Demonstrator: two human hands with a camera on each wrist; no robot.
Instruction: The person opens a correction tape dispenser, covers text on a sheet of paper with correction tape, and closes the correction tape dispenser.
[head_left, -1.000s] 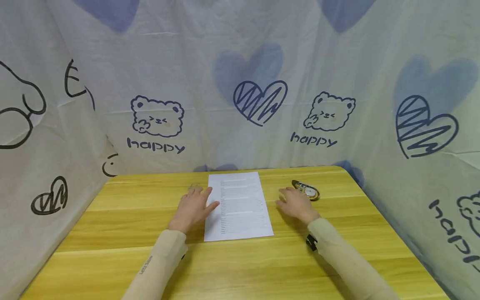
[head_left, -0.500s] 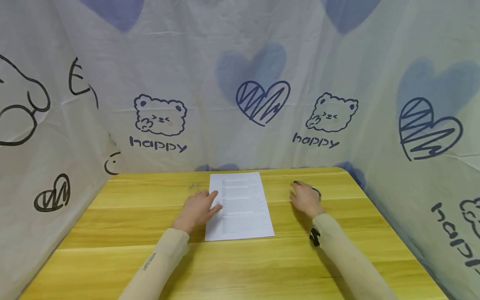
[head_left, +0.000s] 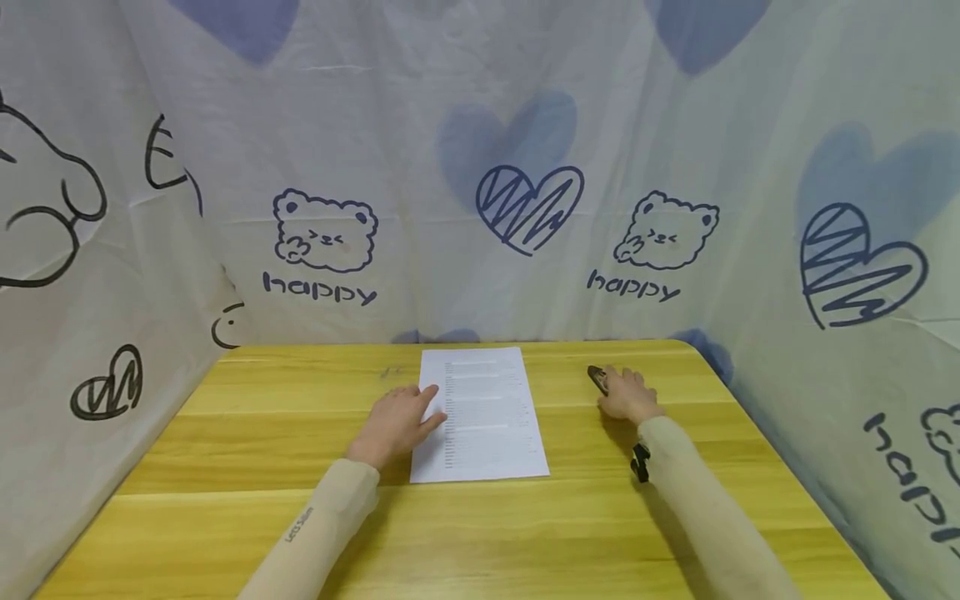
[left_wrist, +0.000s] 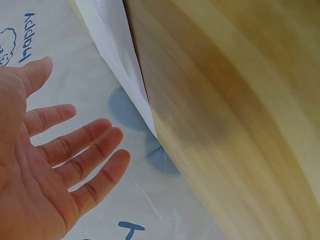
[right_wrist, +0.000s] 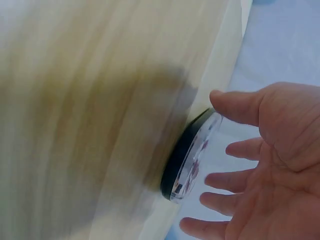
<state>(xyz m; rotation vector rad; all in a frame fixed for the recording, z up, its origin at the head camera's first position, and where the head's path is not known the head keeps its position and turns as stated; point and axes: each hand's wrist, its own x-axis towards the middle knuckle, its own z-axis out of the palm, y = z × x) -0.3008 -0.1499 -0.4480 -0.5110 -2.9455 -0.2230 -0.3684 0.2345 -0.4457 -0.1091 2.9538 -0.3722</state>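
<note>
A printed sheet of white paper (head_left: 487,417) lies on the wooden table, with lines of small text on it. Over its left edge is my left hand (head_left: 395,423), thumb and fingers spread and holding nothing. The left wrist view shows that palm and its relaxed fingers (left_wrist: 100,172). To the right of the sheet, my right hand (head_left: 628,396) is over a correction tape (head_left: 597,379), whose dark tip shows past the fingers while the hand hides its body. In the right wrist view, the correction tape (right_wrist: 192,157) has a dark base and clear cover; the thumb tip is right at one end, fingers extended.
Wooden table (head_left: 480,533) with a rounded far right corner. White cloth (head_left: 420,208) printed with hearts and bears hangs behind it and along both sides. Faint small marks (head_left: 390,372) show on the table left of the sheet's top.
My right hand has moved rightward and away from me, from beside the correction tape to over it, covering most of it. The left hand keeps its place by the sheet.
</note>
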